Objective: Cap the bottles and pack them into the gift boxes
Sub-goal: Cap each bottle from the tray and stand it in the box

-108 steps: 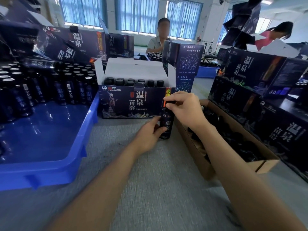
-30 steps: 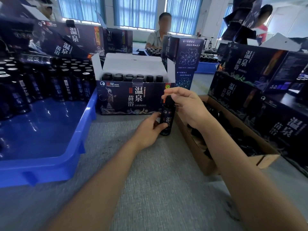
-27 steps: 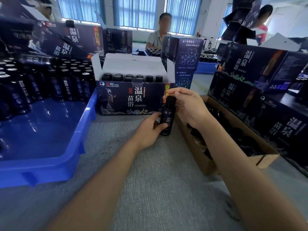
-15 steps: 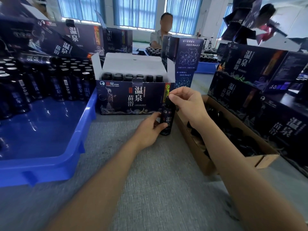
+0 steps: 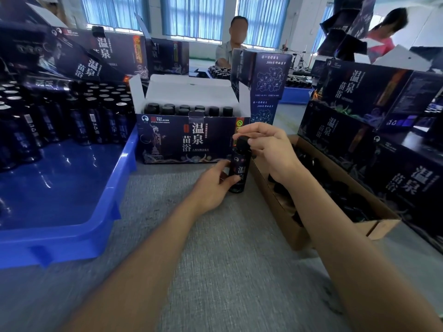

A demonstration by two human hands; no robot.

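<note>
Grey cloth covers your desk, with blue curtains behind. Your left grip holds the bottle; your right grip pinches its cap.

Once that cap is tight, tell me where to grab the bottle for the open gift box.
Take the bottle by its upper body, just under the cap, coming from the right. It stands upright, slim and round, and the open gift box stands close behind it on the left.

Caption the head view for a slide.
Left hand steadies a dark labelled bottle; right hand pinches its black cap, before an open navy gift box.
</note>
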